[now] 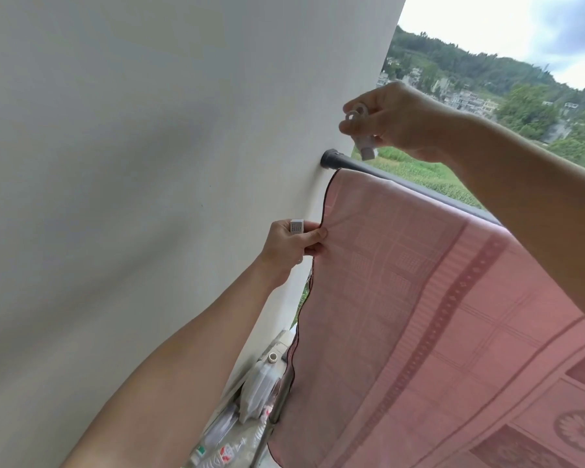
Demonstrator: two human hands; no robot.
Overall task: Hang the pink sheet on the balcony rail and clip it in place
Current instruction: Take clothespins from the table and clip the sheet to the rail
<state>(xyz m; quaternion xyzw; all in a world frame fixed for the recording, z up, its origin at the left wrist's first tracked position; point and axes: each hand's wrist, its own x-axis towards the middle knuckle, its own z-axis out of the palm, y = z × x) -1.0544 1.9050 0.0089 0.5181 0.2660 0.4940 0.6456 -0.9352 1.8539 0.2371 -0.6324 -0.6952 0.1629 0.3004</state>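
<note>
no legible txt; labels on bottles [223, 447] at btm too blurry.

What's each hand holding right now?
Left hand: closed, pinching the pink sheet edge, a white clip tucked in it.
Right hand: closed on a white clip above the rail.
</note>
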